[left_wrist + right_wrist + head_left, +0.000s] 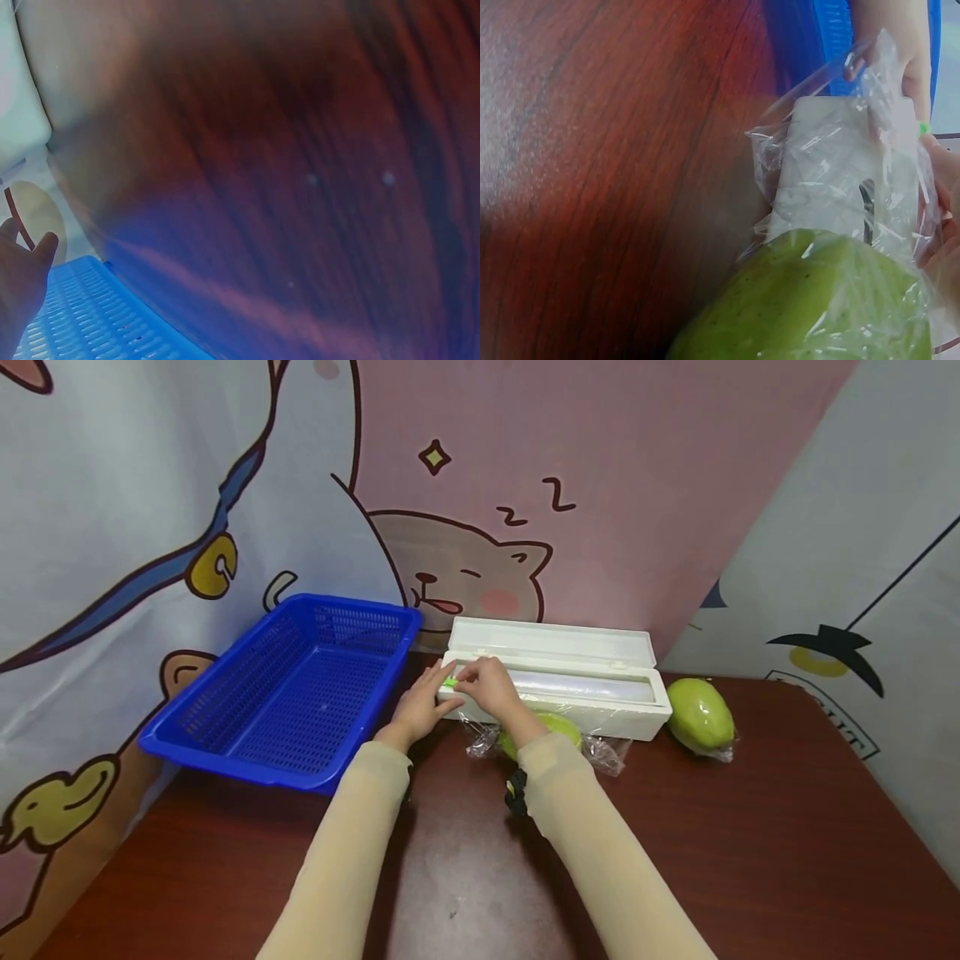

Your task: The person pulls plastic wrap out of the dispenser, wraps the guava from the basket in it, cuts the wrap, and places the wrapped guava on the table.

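Observation:
A white plastic wrap box lies on the table with its lid raised and a roll of clear film inside. My left hand holds the box's left end, thumb at the front and fingers over the top. At that same end, my right hand pinches a small bright green slider on the box edge. A green fruit in crinkled clear film lies against the box front, under my right wrist. In the left wrist view, only part of my left hand shows.
To the left stands a blue perforated basket. A second film-wrapped green fruit sits beside the box's right end. Behind the dark wooden table hangs a printed cloth.

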Available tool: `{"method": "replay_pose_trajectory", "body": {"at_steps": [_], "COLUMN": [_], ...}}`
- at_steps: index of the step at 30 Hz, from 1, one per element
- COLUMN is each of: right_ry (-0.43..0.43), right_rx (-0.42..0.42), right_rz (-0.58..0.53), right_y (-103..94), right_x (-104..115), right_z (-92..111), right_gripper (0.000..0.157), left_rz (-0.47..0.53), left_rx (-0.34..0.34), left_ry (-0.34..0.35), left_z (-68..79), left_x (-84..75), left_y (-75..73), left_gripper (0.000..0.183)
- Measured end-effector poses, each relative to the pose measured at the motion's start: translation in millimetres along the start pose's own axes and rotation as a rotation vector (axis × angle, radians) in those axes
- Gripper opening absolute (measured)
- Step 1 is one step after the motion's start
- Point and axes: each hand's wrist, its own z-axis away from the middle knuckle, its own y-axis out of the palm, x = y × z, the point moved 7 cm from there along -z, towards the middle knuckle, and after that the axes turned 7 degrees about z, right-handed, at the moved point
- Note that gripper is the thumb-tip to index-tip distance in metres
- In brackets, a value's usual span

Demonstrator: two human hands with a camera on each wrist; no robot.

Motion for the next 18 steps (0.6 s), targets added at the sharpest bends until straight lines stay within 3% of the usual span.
{"method": "replay_pose_trajectory", "body": {"at_steps": [18], "right_ry": [-0.071], "right_rx": [0.030], "right_rz": [0.002], "right_y": [0.0], "right_x": [-0.2], "right_z": [0.4], "right_gripper": [0.016], "left_rz": [-0.007], "left_rx": [-0.017], "left_ry": [0.007], "left_z": [-0.6], "left_x": [1.9], "left_y": [1.1], "left_gripper": [0.067]}}
